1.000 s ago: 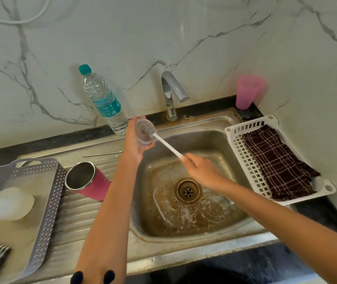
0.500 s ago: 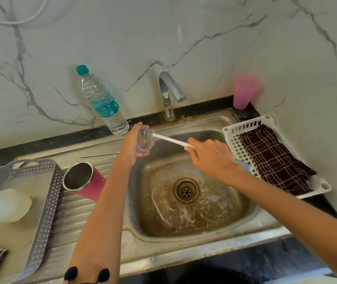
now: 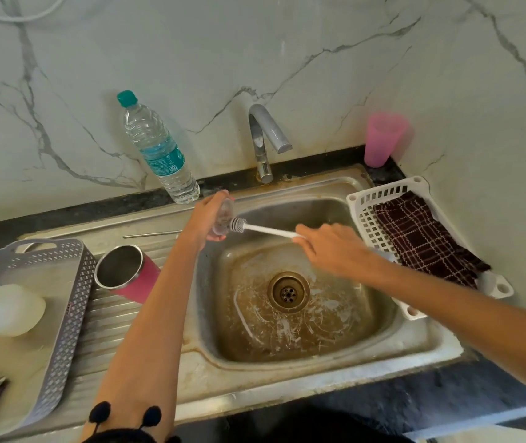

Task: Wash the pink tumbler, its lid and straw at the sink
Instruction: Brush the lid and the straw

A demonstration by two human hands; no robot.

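My left hand [image 3: 205, 219] holds the clear tumbler lid [image 3: 223, 217] on edge above the sink's left rim. My right hand [image 3: 332, 251] grips the white handle of a small bottle brush [image 3: 255, 227], whose bristle head touches the lid's face. The pink tumbler [image 3: 127, 273] lies on its side on the ribbed drainboard, its steel mouth facing up and left. A thin metal straw [image 3: 152, 234] lies flat on the drainboard behind the tumbler.
The steel sink [image 3: 415, 340] has a brown-stained basin and a tap [image 3: 263, 139] with no water running. A water bottle [image 3: 159, 151] stands behind. A pink cup [image 3: 381, 139] is at back right, a white basket [image 3: 364, 212] with a checked cloth right, a grey tray [image 3: 63, 314] left.
The lid has turned from facing me to edge-on, and the brush handle has swung from steep to nearly level. My right hand rose and shifted right.
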